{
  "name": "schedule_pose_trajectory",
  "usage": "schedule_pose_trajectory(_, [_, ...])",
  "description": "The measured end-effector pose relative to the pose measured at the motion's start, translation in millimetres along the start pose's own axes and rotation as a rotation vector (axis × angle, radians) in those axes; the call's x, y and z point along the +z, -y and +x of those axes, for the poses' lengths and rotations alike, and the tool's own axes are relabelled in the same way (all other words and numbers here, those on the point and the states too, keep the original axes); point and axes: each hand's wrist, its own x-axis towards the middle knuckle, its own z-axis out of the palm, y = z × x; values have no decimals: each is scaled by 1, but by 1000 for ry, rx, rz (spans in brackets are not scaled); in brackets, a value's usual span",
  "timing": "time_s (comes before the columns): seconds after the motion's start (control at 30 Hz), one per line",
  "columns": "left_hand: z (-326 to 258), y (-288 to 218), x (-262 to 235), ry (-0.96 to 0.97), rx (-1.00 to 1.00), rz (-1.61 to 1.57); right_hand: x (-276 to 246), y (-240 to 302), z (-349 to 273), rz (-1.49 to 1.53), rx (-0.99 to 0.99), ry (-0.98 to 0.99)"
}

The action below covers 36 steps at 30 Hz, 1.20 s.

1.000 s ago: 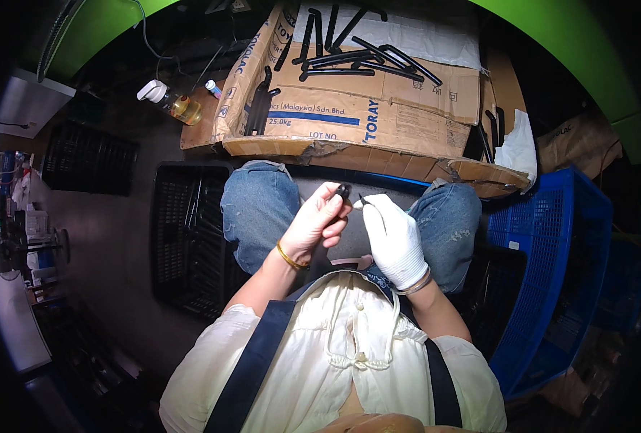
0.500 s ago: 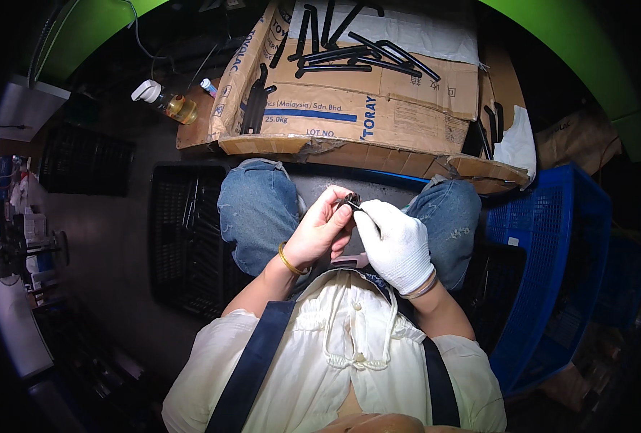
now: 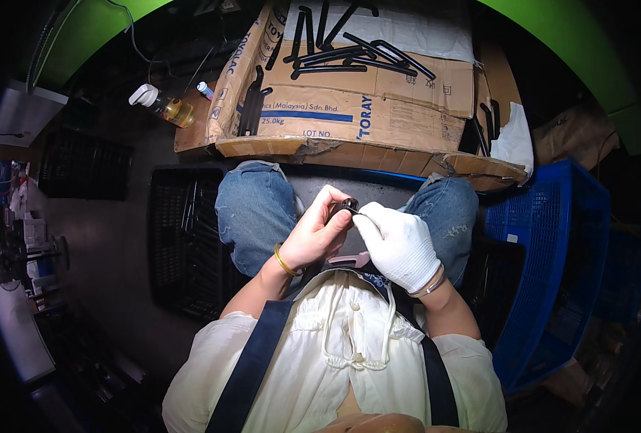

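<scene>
Left hand (image 3: 320, 234) bare, fingers curled narrow around a black part (image 3: 350, 204), rounded end poking out past thumb and index; rest of the part is buried in the grip, so length and shape can't be told; right hand (image 3: 401, 245) gloved in white, thumb and index pinched tight at that same end, seemingly on a thin dark item (image 3: 354, 211) (too small to identify from here); both hands meet over the lap between the knees, in front of the chest, probably to keep the end close and in plain sight; left looks like the fixture, right like the fine-work side, judging by the full wrap versus the fingertip pinch; ahead, a cardboard tray (image 3: 414, 130) with a raised front edge, likely there to stop things rolling off toward the lap; bent black tubes (image 3: 327, 70) lie loosely heaped on its far half, partly over a white sheet (image 3: 446, 32), within reach but apart from the hands; more tubes (image 3: 251, 105) lean in its left corner; black crate (image 3: 163, 260) with dark pieces sits on the floor by the left knee, blue crate (image 3: 529, 209) off to the right, both presumably placed for arm's reach; bottle (image 3: 179, 112) beyond the tray's left side, out of the work area.
</scene>
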Motion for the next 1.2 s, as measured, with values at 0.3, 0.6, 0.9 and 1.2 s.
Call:
schedule_pose_trajectory(0.3, [2, -6, -7, 50, -53, 1, 1, 1, 2, -44, -4, -39])
schedule_pose_trajectory(0.6, [-15, -26, -15, 82, -153, -55, -21, -30, 13, 156, 95, -272])
schedule_pose_trajectory(0.9, [0, -35, -16, 21, 121, 208, 28, 8, 26, 623, -14, -205])
schedule_pose_trajectory(1.2, [0, -21, -26, 149, 119, 210, -2, 5, 34, 528, -252, 31])
